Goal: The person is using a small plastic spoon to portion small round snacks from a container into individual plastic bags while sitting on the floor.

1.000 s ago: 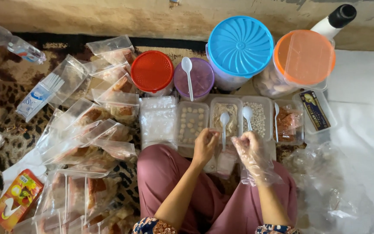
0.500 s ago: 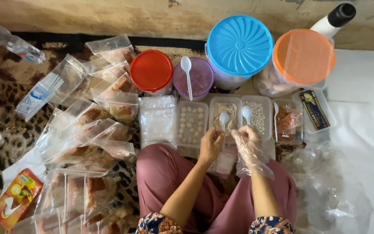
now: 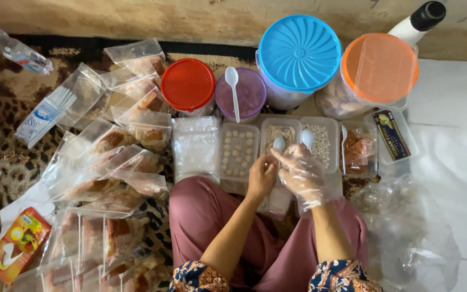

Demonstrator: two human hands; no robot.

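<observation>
- Leopard-print floor covering (image 3: 6, 116) runs along a rough plaster wall, with a white sheet (image 3: 455, 135) spread to the right; the person sits on it in pink trousers, knees apart.
- Left hand (image 3: 262, 176), bare, is curled with its fingers (image 3: 266, 161) pinched narrow at the near edge of the crumb tray (image 3: 278, 135); what they pinch is too small to tell.
- Right hand (image 3: 301, 172) wears a loose clear plastic glove, touches the left hand, and its fingers are closed around the handle of a white spoon (image 3: 279, 144) whose bowl rests in that crumb tray.
- A second white spoon (image 3: 307, 138) lies in the neighbouring tray of pale beads (image 3: 322, 141).
- Further left in the row sit a tray of round balls (image 3: 238, 151) and a stack of clear bags (image 3: 194, 148).
- Behind the trays stand a red-lidded jar (image 3: 188, 85), a purple tub (image 3: 247, 94) with a spoon across it, a blue-lidded container (image 3: 299, 53) and an orange-lidded container (image 3: 379, 67).
- Many filled clear packets (image 3: 109, 157) lie heaped on the floor to the left.
</observation>
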